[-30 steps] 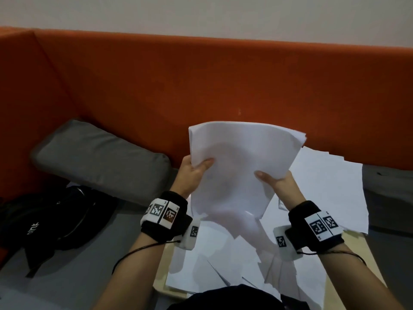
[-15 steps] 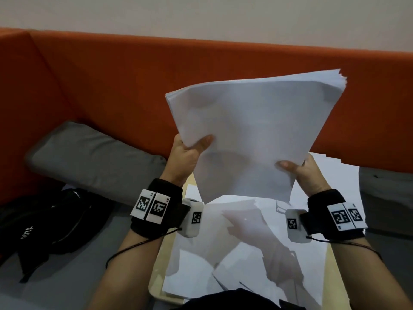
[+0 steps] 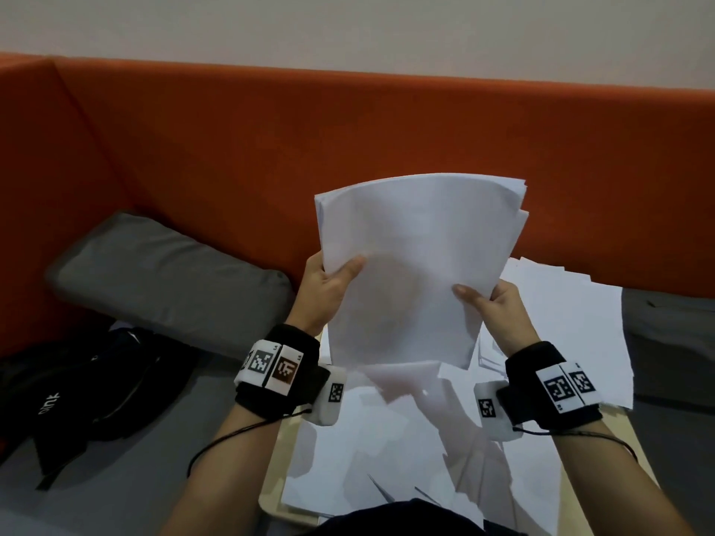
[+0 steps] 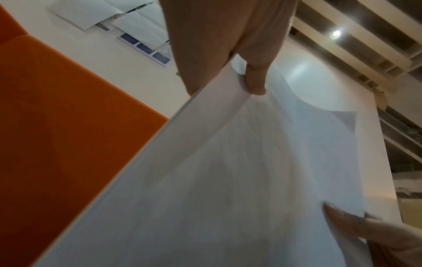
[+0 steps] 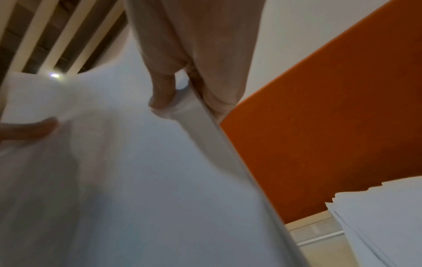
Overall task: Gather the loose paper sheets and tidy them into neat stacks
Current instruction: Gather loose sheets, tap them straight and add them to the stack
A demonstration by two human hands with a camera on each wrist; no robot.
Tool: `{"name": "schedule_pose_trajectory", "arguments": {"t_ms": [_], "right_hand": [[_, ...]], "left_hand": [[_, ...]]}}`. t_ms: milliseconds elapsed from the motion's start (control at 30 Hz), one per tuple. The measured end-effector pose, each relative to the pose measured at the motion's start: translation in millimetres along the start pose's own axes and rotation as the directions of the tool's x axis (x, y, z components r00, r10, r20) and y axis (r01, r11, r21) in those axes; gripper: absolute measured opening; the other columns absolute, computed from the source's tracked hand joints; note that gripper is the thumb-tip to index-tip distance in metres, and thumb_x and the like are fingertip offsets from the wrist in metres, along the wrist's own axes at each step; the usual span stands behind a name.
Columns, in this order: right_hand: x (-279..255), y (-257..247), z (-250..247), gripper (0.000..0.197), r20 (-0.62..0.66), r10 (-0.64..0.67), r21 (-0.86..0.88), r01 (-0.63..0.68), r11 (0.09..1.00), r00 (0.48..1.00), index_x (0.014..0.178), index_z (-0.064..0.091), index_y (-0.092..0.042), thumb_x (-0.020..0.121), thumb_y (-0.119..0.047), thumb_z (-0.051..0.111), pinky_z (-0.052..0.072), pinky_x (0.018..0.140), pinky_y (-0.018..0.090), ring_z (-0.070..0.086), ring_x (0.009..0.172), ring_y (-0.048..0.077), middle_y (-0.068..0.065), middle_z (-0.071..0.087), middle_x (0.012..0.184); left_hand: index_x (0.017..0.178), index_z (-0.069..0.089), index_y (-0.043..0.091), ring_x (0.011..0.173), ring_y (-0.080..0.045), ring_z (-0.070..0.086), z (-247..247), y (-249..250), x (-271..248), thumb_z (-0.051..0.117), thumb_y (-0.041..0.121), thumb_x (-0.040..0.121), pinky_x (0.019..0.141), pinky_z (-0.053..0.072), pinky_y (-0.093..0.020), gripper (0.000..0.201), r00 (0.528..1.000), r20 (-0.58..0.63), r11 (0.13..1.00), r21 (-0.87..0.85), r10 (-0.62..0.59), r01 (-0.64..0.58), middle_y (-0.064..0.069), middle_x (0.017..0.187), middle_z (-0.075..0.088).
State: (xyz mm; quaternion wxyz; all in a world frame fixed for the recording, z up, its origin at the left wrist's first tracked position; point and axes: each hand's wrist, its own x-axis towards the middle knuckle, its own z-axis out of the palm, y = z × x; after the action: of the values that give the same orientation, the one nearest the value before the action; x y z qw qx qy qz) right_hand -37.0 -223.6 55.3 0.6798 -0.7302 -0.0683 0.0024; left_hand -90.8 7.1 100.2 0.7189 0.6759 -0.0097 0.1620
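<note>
1. A person's left hand (image 3: 323, 292) and right hand (image 3: 499, 311) are holding a bundle of white paper sheets (image 3: 414, 272) upright above a light wooden table (image 3: 276, 477).
2. Each hand is pinching a side edge of the bundle, thumb pressing on the near face and fingers curling behind.
3. Loose sheets (image 3: 387, 439) are lying scattered on the table beneath; an uneven paper pile (image 3: 572, 326) is sitting to the right.
4. A grey cushion (image 3: 166, 276) is resting against the orange sofa back (image 3: 348, 129), near a black bag (image 3: 77, 392).

thick sheaf of white paper sheets (image 3: 414, 265) upright, bowed, edges roughly aligned; loose white sheets (image 3: 387, 439) scattered flat below, overlapping.
</note>
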Motion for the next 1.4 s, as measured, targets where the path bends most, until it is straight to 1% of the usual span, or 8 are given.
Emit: {"name": "schedule_pose_trajectory", "arguments": {"t_ms": [233, 367, 667, 800, 900, 1067, 1200, 1400], "right_hand": [[-10.2, 11.0, 2.6, 0.015, 0.059, 0.077, 0.000, -0.077, 0.997, 0.995, 0.099, 0.064, -0.007, 0.085, -0.002, 0.062, 0.052, 0.061, 0.014, 0.068, 0.067, 0.000, -0.005, 0.070, 0.083], [-14.1, 24.9, 3.9, 0.020, 0.112, 0.184, -0.071, -0.177, 0.982, 0.977, 0.104, 0.064, -0.009, 0.084, -0.008, 0.064, 0.053, 0.084, 0.032, 0.067, 0.089, 0.022, 0.003, 0.073, 0.094], [-22.0, 14.8, -2.3, 0.023, 0.106, 0.094, 0.027, -0.097, 0.995, 0.990, 0.096, 0.064, -0.022, 0.078, -0.012, 0.074, 0.051, 0.073, 0.014, 0.067, 0.085, 0.003, -0.009, 0.071, 0.092], [-28.8, 45.8, -5.5, 0.016, 0.250, 0.286, -0.237, -0.229, 0.944, 0.925, 0.094, 0.062, -0.027, 0.084, -0.015, 0.066, 0.048, 0.072, 0.018, 0.064, 0.085, 0.008, -0.011, 0.069, 0.088], [-27.9, 54.4, -7.2, 0.012, 0.157, 0.299, -0.256, -0.254, 0.933, 0.941, 0.079, 0.065, -0.015, 0.089, -0.014, 0.060, 0.048, 0.066, 0.033, 0.061, 0.072, 0.022, 0.006, 0.066, 0.073], [-25.1, 41.3, -6.9, 0.011, 0.143, 0.252, -0.190, -0.224, 0.956, 0.957, 0.086, 0.063, -0.013, 0.093, -0.013, 0.054, 0.050, 0.056, 0.022, 0.063, 0.064, 0.012, 0.003, 0.065, 0.075], [-24.0, 42.6, -5.3, 0.011, 0.196, 0.242, -0.267, -0.186, 0.946, 0.950, 0.100, 0.063, -0.012, 0.091, -0.012, 0.057, 0.049, 0.062, 0.010, 0.066, 0.076, 0.005, -0.007, 0.068, 0.086], [-21.4, 29.2, 5.9, 0.016, 0.060, 0.154, -0.096, -0.148, 0.984, 0.986, 0.104, 0.062, -0.005, 0.088, -0.002, 0.058, 0.049, 0.062, 0.006, 0.063, 0.076, 0.004, 0.003, 0.066, 0.090]], "left_hand": [[0.103, 0.062, 0.013, 0.089, -0.013, 0.068, -7.7, -27.2, -5.7, 0.061, 0.009, 0.087, 0.075, 0.057, -0.029, 0.017, 0.981, 0.081, 0.983, 0.074, -0.174, 0.168, 0.002, 0.094, 0.070], [0.117, 0.058, 0.007, 0.104, -0.025, 0.063, -5.6, -45.3, -12.5, 0.062, 0.017, 0.088, 0.092, 0.051, -0.042, 0.031, 0.954, 0.065, 0.949, 0.139, -0.292, 0.281, -0.007, 0.109, 0.066], [0.093, 0.060, 0.023, 0.078, 0.002, 0.066, -2.4, -27.1, -7.9, 0.053, 0.006, 0.092, 0.069, 0.054, -0.015, 0.019, 0.989, 0.070, 0.990, 0.072, -0.129, 0.124, 0.008, 0.089, 0.065], [0.092, 0.063, 0.022, 0.082, -0.006, 0.067, -6.1, -33.0, -9.0, 0.054, 0.006, 0.090, 0.077, 0.055, -0.025, 0.018, 0.996, 0.015, 0.995, 0.027, -0.091, 0.091, 0.006, 0.090, 0.068], [0.093, 0.065, 0.020, 0.085, -0.010, 0.068, -8.3, -31.4, -5.8, 0.054, 0.007, 0.091, 0.080, 0.056, -0.031, 0.017, 0.995, 0.029, 0.995, -0.021, -0.096, 0.096, 0.008, 0.086, 0.072], [0.094, 0.062, 0.022, 0.093, -0.014, 0.064, -5.1, -42.8, -8.4, 0.059, 0.006, 0.087, 0.079, 0.052, -0.024, 0.018, 0.973, 0.062, 0.975, -0.004, -0.220, 0.221, 0.010, 0.089, 0.070], [0.118, 0.055, 0.003, 0.110, -0.027, 0.059, -3.8, -66.2, -17.2, 0.054, 0.004, 0.092, 0.076, 0.053, -0.020, 0.026, 0.958, -0.018, 0.954, 0.090, -0.285, 0.285, -0.005, 0.108, 0.061], [0.102, 0.060, 0.015, 0.084, -0.004, 0.062, -1.9, -45.7, -8.4, 0.055, 0.007, 0.092, 0.074, 0.053, -0.016, 0.014, 0.977, 0.016, 0.974, 0.077, -0.213, 0.211, 0.001, 0.099, 0.064]]}}
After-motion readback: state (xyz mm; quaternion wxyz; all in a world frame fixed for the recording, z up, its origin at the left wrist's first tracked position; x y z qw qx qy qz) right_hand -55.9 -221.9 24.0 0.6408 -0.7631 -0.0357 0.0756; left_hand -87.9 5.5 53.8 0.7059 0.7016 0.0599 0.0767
